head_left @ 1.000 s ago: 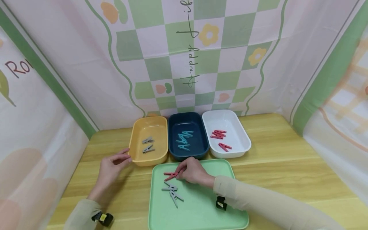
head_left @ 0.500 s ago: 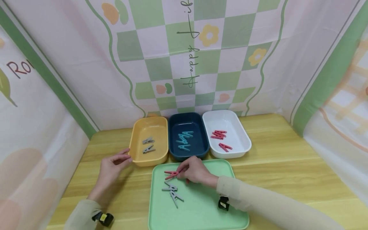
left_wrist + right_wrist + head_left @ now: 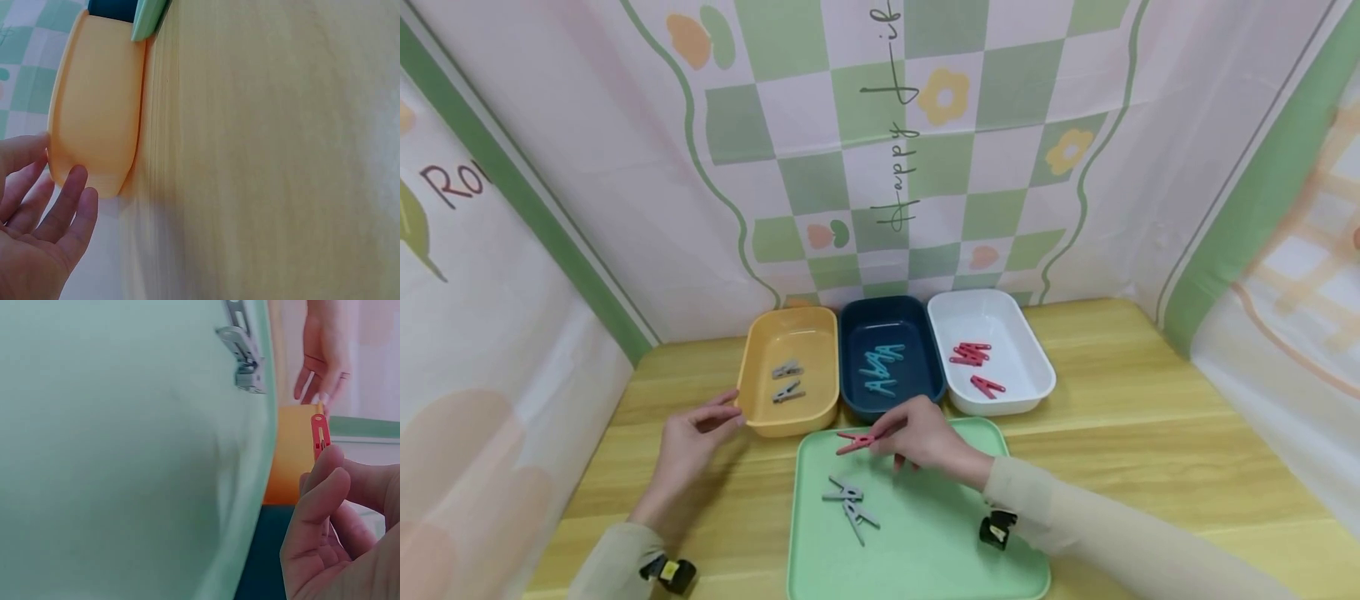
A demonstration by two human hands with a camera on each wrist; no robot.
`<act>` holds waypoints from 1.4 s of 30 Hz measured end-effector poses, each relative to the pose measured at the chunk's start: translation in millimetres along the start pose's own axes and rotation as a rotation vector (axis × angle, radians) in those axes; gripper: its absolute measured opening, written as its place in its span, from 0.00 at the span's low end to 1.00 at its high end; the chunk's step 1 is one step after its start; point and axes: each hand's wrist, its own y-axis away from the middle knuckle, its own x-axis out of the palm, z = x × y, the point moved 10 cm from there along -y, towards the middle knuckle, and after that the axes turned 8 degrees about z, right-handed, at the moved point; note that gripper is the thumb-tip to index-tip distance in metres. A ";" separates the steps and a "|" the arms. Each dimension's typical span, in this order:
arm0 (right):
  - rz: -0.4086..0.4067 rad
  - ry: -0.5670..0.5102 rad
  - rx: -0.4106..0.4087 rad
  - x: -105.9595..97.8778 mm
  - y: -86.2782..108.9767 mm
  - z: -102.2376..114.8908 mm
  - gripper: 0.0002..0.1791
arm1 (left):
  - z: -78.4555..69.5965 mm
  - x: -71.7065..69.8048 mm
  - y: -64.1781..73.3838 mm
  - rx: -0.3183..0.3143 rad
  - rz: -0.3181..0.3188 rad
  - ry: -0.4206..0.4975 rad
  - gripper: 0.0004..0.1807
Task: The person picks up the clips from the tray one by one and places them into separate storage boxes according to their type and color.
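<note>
My right hand (image 3: 921, 433) pinches a red clothespin (image 3: 855, 442) between thumb and fingers, above the far part of the green tray (image 3: 925, 542). In the right wrist view the red clothespin (image 3: 320, 432) sticks out past the fingertips. Two grey clothespins (image 3: 852, 508) lie against each other on the tray. My left hand (image 3: 688, 442) touches the near left corner of the yellow container (image 3: 752, 358) with relaxed fingers. In the left wrist view the left hand's fingers (image 3: 75, 187) are spread at the yellow container's end wall (image 3: 100, 106).
Two grey clothespins (image 3: 788, 392) lie in the yellow container. Beside it, a dark blue container (image 3: 880, 312) holds several teal clothespins (image 3: 880, 371), and a white container (image 3: 985, 312) holds several red ones. All three stand on the wooden table (image 3: 1112, 375) before a patterned cloth (image 3: 880, 167).
My right hand has lifted the red clothespin off the tray and moved it slightly toward the containers and to the right. The left hand stays at the yellow container.
</note>
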 end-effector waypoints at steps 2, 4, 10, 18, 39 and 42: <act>-0.004 -0.008 0.000 -4.0 2.4 2.4 0.04 | 0.1 0.0 0.1 0.003 0.001 0.002 0.09; -0.006 -0.010 -0.005 -7.9 4.7 4.7 0.03 | -0.1 -0.1 0.3 0.008 0.002 0.003 0.09; -0.021 0.016 -0.038 -20.9 13.0 13.6 0.02 | -0.7 -0.3 1.2 0.022 0.000 0.003 0.09; -0.069 0.003 -0.028 -43.9 23.0 19.0 0.05 | 0.7 -0.3 1.1 0.002 -0.001 0.008 0.09; -0.165 -0.019 -0.010 -114.5 40.6 11.6 0.11 | 0.8 0.3 0.0 -0.006 0.004 0.016 0.10; -0.194 -0.013 -0.002 -127.6 43.0 9.3 0.12 | 0.7 0.2 0.0 0.002 0.000 0.014 0.10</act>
